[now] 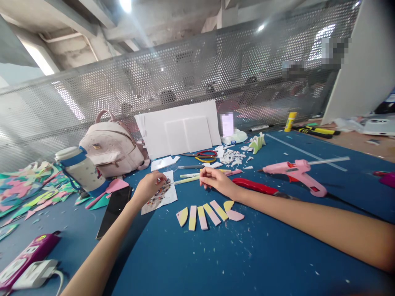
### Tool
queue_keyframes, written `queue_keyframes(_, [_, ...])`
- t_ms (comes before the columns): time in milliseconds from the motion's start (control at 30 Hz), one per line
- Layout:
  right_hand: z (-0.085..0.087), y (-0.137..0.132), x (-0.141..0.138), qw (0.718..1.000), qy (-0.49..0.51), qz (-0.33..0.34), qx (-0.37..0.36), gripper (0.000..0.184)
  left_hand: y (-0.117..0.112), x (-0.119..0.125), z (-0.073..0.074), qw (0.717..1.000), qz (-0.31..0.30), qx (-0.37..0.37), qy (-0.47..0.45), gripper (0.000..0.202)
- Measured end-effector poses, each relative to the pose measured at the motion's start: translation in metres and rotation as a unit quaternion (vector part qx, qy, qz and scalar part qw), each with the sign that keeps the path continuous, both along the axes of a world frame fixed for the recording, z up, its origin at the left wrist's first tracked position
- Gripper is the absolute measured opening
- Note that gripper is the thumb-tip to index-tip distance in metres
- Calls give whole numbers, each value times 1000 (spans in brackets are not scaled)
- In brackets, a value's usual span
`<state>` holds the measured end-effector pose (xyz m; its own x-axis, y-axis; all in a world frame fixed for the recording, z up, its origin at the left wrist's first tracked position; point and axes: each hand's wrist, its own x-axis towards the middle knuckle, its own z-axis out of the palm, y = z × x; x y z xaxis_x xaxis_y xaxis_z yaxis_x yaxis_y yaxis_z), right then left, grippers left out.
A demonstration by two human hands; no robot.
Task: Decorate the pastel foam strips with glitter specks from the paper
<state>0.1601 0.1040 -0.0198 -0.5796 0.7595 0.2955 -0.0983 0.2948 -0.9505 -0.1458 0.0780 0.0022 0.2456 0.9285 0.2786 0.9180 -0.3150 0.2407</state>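
My left hand point(151, 187) is closed, its fingers curled over the edge of a white sheet point(166, 198) strewn with small, dark and coloured bits. What its fingertips hold, if anything, is too small to make out. My right hand point(216, 181) is closed around the end of a thin pale yellow stick point(187, 180), whose tip points left toward the sheet. In front of the hands, several pink and yellow foam strips point(202, 218) lie fanned out, with a rounded piece point(182, 216) at the left end and a pink one point(236, 215) at the right.
A pink glue gun point(298, 172) and a red-handled tool point(254, 186) lie right. Scissors point(206, 156) and white scraps point(231, 156) lie behind. Left are a black phone point(114, 209), bottle point(82, 170), backpack point(112, 144) and power strip point(31, 255). White boards point(182, 127) lean against the mesh.
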Motion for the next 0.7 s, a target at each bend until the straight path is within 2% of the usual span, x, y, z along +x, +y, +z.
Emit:
queue_keyframes(300, [1,-1,0,1000,-6,-1,3,28,1,6,-8,1000,17,-2,26,10])
queue_keyframes(700, [-1,0,0,1000,-4,-1,2,30,-2,10,-2,999,33,31,11,8])
